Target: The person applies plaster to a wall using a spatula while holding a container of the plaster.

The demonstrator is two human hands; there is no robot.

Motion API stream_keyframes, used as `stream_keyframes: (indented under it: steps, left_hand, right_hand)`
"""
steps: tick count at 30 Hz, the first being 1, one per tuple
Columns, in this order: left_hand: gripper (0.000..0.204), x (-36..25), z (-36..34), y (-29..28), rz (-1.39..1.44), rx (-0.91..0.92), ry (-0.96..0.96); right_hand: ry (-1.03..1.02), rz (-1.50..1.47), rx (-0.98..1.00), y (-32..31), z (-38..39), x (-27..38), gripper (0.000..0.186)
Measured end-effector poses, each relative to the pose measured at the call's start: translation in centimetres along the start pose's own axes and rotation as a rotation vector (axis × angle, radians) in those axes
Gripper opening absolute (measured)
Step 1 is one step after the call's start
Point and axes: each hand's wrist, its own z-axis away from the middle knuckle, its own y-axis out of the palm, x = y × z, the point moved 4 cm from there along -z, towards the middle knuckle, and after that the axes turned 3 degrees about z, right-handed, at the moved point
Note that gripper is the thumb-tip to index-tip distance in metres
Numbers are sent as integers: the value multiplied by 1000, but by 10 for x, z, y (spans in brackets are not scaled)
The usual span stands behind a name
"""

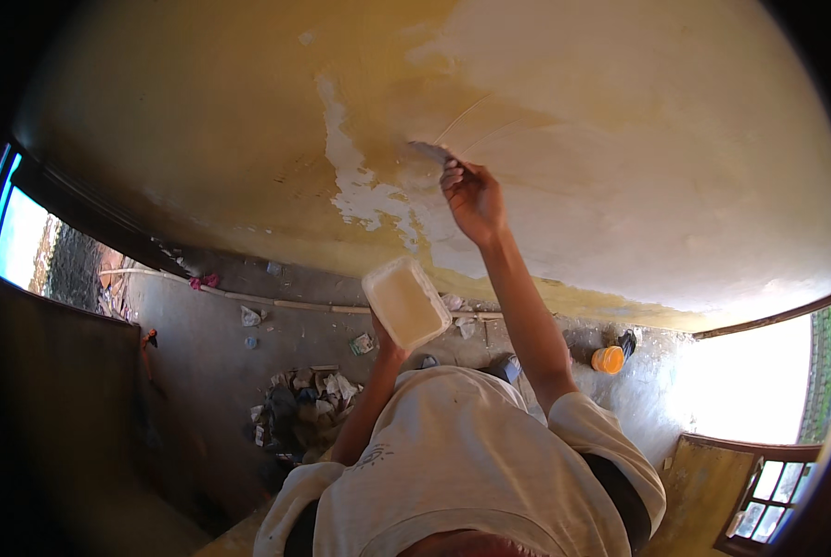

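My right hand (472,200) is raised to the yellow wall (174,111), fingers closed on a flat putty knife (428,148) whose blade lies at the surface. Around the blade the wall has pale smeared filler and an irregular whitish patch (360,195) to its left. Below and left of that, my left hand (387,340) grips a rectangular white plastic tub (406,302) with cream-coloured contents; most of its fingers are hidden under the tub.
Below me, the grey floor (193,353) carries a long pale pole (248,298), a heap of rubbish (304,413), scattered scraps and an orange bucket (608,360). A bright window opening (25,237) is at left; a brighter opening (750,376) and a barred window (766,497) are at right.
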Motion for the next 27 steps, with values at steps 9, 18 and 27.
stream_keyframes:
  steps: [9,18,27]
  left_hand:
    - [62,21,-13,0,-30,9,-121]
    - [62,15,-8,13,42,42,-97]
    - [59,-10,17,-44,80,-62,153]
  right_hand:
    - [-461,-209,548,151,127,157,21]
    - [-204,98,13,25,77,29,18]
    - [197,-36,-176,-91,-13,-86,26]
